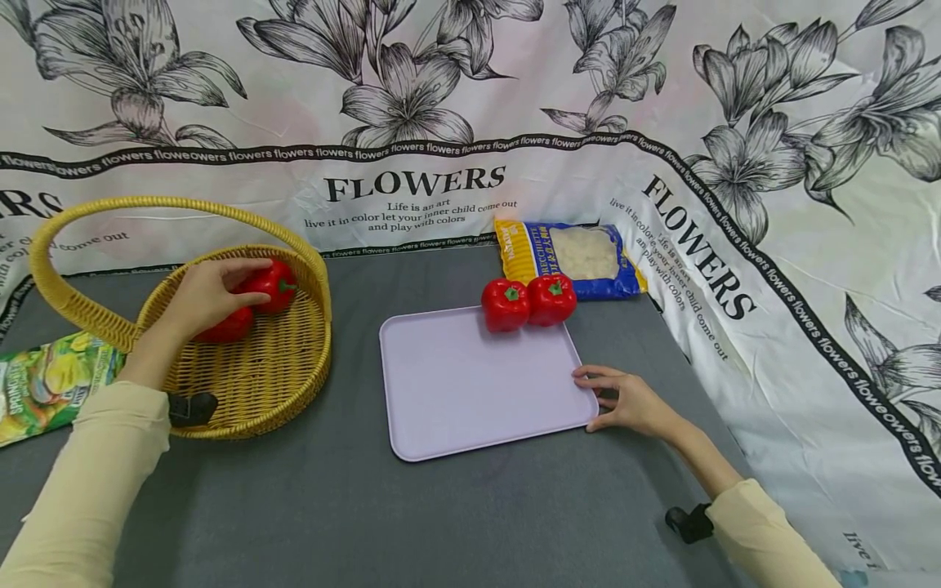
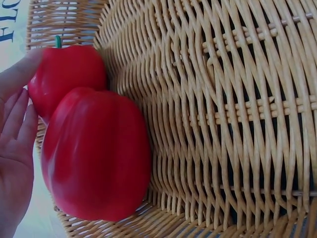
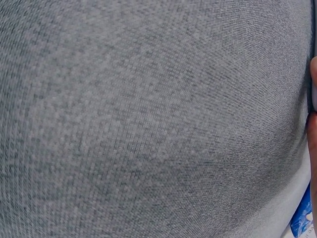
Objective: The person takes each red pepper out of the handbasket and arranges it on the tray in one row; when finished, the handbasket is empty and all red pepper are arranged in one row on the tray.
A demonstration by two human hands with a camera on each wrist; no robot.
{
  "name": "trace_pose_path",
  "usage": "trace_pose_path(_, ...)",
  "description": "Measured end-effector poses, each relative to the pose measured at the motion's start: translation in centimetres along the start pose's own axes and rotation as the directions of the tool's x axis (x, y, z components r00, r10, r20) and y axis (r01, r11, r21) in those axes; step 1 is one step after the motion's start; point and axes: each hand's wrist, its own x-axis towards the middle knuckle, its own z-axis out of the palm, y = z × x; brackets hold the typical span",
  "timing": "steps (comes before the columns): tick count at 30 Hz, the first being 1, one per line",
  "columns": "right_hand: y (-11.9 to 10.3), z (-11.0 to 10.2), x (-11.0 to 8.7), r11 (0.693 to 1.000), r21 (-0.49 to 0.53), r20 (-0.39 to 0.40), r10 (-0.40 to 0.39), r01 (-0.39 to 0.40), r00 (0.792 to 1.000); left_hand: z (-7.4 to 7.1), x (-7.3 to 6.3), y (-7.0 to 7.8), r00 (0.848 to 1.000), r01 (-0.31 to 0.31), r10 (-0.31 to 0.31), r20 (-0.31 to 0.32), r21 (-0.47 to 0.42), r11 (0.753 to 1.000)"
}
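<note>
Inside the yellow wicker basket [image 1: 294, 392], my left hand [image 1: 202, 294] holds a red bell pepper [image 1: 279, 287] between thumb and fingers. Another red bell pepper [image 2: 96, 153] lies against it in the basket, partly hidden by the hand in the head view. My right hand [image 1: 635, 404] grips the right edge of a pale lilac tray [image 1: 478, 392] near its front corner, with the thumb at the corner. Two more red bell peppers, a left one [image 1: 505, 305] and a right one [image 1: 551, 299], sit side by side at the tray's back right corner.
Behind the tray lies a blue and yellow pasta bag [image 1: 588, 253]. A green and yellow packet [image 1: 59, 384] lies left of the basket, whose tall handle [image 1: 184, 204] arches up. Grey cloth [image 1: 309, 506] covers the table; a flower-printed sheet [image 1: 419, 188] hangs behind.
</note>
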Motion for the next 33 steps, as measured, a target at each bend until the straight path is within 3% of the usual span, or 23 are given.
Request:
trace_pose_path(7, 0.0, 0.0, -0.1, 1.000, -0.004, 0.000, 0.005, -0.005, 1.000, 0.2, 0.4, 0.2, 1.000, -0.017, 0.015, 0.023, 0.069, 0.998)
trace_pose_path(13, 0.0, 0.0, -0.2, 1.000, 0.002, 0.001, 0.002, -0.002, 1.000, 0.8, 1.0, 0.1, 0.996, -0.085, 0.084, 0.011, 0.147, 0.985)
trace_pose_path(18, 0.2, 0.1, -0.1, 1.000, 0.003, 0.006, 0.005, -0.005, 1.000, 1.0, 1.1, -0.4, 0.989, -0.135, 0.142, -0.031, 0.170, 0.976)
trace_pose_path(22, 0.0, 0.1, -0.1, 1.000, -0.005, 0.003, 0.005, -0.005, 1.000, 1.0, 1.1, -0.5, 0.985, -0.164, 0.169, -0.022, 0.147, 0.975)
trace_pose_path(24, 0.0, 0.0, -0.1, 1.000, -0.006, 0.003, 0.004, -0.004, 1.000, 0.8, 1.1, -0.3, 0.989, -0.150, 0.149, 0.013, 0.108, 0.983)
trace_pose_path(27, -0.1, 0.0, -0.1, 1.000, -0.003, 0.004, 0.006, -0.006, 1.000, 0.4, 1.1, -0.1, 0.992, -0.080, 0.078, 0.101, 0.012, 0.997)
trace_pose_path(30, -0.1, 0.0, -0.1, 1.000, 0.001, 0.006, 0.013, -0.013, 1.000, 0.0, 0.9, 0.1, 0.976, 0.006, 0.016, 0.216, -0.100, 0.995)
trace_pose_path(33, 0.0, 0.0, -0.1, 1.000, 0.001, 0.004, 0.021, -0.021, 1.000, 0.0, 0.5, 0.5, 0.958, 0.049, -0.004, 0.285, -0.150, 0.988)
